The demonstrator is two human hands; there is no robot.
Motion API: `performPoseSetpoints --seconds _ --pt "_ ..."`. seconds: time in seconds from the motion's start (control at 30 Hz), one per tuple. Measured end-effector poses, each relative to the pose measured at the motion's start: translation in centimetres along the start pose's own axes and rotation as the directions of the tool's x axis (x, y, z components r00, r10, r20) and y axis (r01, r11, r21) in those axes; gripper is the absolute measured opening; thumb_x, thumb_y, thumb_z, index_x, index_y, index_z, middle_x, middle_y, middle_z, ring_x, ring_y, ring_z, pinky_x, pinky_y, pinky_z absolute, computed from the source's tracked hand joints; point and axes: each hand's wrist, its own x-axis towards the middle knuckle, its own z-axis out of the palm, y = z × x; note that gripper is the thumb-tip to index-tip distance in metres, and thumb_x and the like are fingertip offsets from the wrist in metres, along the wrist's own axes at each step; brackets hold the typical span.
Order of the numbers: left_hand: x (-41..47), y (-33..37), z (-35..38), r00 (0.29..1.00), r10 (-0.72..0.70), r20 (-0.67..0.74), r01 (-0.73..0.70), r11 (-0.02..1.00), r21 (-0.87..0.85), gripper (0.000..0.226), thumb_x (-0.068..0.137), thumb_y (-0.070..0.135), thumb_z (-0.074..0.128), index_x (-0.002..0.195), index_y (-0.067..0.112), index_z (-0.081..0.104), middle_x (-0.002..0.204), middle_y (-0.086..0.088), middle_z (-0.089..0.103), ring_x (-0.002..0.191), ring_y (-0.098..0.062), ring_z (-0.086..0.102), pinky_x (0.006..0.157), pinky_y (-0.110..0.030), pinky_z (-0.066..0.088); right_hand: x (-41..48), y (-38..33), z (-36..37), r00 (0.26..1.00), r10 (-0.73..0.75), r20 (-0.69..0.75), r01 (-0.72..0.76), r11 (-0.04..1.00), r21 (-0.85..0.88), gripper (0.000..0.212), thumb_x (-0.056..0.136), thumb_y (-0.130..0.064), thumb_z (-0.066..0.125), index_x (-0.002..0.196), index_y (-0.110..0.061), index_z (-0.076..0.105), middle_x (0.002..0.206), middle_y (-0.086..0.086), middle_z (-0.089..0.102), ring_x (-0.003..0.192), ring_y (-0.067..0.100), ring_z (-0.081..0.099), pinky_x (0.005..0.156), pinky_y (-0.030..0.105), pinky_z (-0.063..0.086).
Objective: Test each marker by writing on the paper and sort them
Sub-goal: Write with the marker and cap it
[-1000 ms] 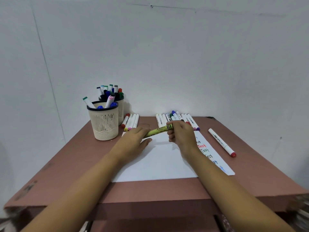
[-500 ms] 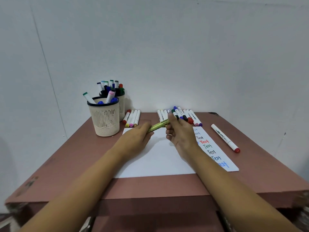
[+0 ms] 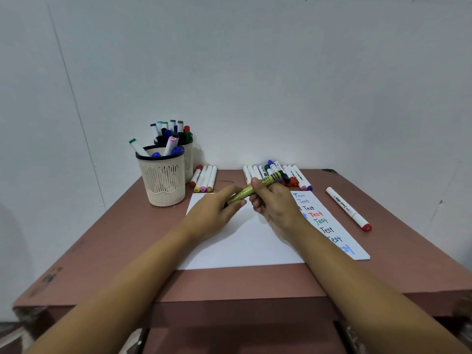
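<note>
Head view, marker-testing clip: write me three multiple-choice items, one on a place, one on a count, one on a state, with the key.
1. Where is the lone red-capped marker? A on the table, right of the paper; B on the floor; C leaning on the wall.
2. How many markers lie in the short row beside the mesh cups? A two; B four; C seven.
3. The yellow-green marker is: A lying loose; B on the floor; C held by the left hand and right hand.
Key: A, it lies flat on the table past the paper's right edge; B, red, yellow, pink and brown ends show; C, fingers of both hands curl round it.
</note>
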Motion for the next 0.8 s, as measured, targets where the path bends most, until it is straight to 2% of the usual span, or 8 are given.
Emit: performPoseSetpoints --seconds 0.07,0.13,0.2,0.3,0.43,0.53,0.7,0.8 --pt "0.0 -0.2 -0.1 1.0 -0.007 0.003 0.007 0.997 -0.074 0.024 0.092 0.033 0.056 0.114 0.023 0.058 0.075 0.001 0.059 0.059 -0.006 0.045 0.064 -0.026 0.039 -0.1 -0.1 -0.1 0.999 -0.023 0.037 0.023 1.0 0.005 0.029 0.098 -0.024 0.053 0.075 -0.009 0.063 0.062 0.001 0.051 0.053 0.007 0.045 0.056 0.019 0.04" --pt "0.1 -0.1 -0.2 0.999 -0.031 -0.016 0.029 0.995 -0.1 0.023 0.091 0.03 0.06 0.113 0.024 0.059 0.066 0.006 0.052 0.054 -0.003 0.043 0.057 -0.02 0.033 -0.2 -0.3 0.0 1.0 -0.008 0.016 0.008 1.0 0.011 0.029 0.098 -0.024 0.053 0.075 -0.009 0.062 0.061 0.002 0.051 0.053 0.009 0.045 0.054 0.02 0.04" --pt "0.2 0.0 -0.3 0.995 -0.097 -0.022 0.094 0.99 -0.108 0.028 0.085 0.034 0.066 0.11 0.032 0.053 0.057 0.008 0.046 0.049 -0.002 0.043 0.052 -0.015 0.029 -0.2 -0.5 0.1 0.999 0.017 -0.048 -0.014 0.999 0.051 0.029 0.098 -0.026 0.053 0.075 -0.01 0.06 0.061 0.002 0.051 0.051 0.01 0.044 0.051 0.022 0.039" --pt "0.2 -0.5 -0.7 0.985 -0.174 0.006 0.174 0.984 -0.049 0.043 0.082 0.036 0.069 0.112 0.041 0.038 0.067 0.005 0.058 0.059 0.0 0.05 0.054 -0.013 0.034 -0.2 -1.2 -0.3 0.979 0.086 -0.184 -0.045 0.974 0.22 0.023 0.099 -0.03 0.05 0.084 -0.014 0.055 0.066 0.004 0.054 0.05 0.014 0.05 0.048 0.023 0.043" --pt "-0.1 -1.3 -0.9 0.987 -0.163 -0.017 0.163 0.985 0.049 0.032 0.096 0.014 0.05 0.127 0.018 0.046 0.087 -0.008 0.066 0.072 -0.004 0.052 0.066 -0.013 0.037 0.0 -1.4 -1.2 0.957 0.156 -0.244 -0.051 0.921 0.386 0.027 0.1 -0.037 0.044 0.114 -0.014 0.051 0.09 0.016 0.061 0.057 0.025 0.066 0.054 0.032 0.057" --pt "-0.2 -1.4 -0.9 0.989 -0.148 -0.019 0.149 0.985 0.086 0.034 0.097 0.005 0.039 0.127 0.013 0.052 0.102 -0.011 0.066 0.086 -0.008 0.056 0.07 -0.012 0.034 -0.2 -1.4 -1.5 0.958 0.187 -0.217 -0.083 0.907 0.413 0.037 0.102 -0.04 0.039 0.123 -0.011 0.047 0.095 0.022 0.063 0.063 0.033 0.07 0.055 0.036 0.059" --pt "0.3 -2.5 -1.6 0.986 -0.147 0.08 0.117 0.948 0.296 0.035 0.098 0.008 0.036 0.127 0.012 0.056 0.13 -0.006 0.056 0.119 -0.021 0.05 0.092 -0.021 0.034 -0.6 -1.8 -2.5 0.949 0.168 -0.267 -0.078 0.945 0.319 0.006 0.098 -0.02 0.051 0.093 -0.018 0.051 0.084 0.013 0.063 0.061 0.025 0.065 0.057 0.031 0.058" --pt "0.5 -2.9 -2.3 0.967 -0.222 0.125 0.162 0.913 0.373 0.038 0.099 0.009 0.034 0.13 0.014 0.055 0.136 -0.005 0.051 0.123 -0.022 0.046 0.1 -0.028 0.034 -1.0 -2.0 -3.9 0.949 0.117 -0.292 -0.085 0.989 0.12 0.016 0.091 0.0 0.055 0.081 -0.012 0.051 0.073 0.006 0.056 0.06 0.015 0.056 0.051 0.021 0.051"
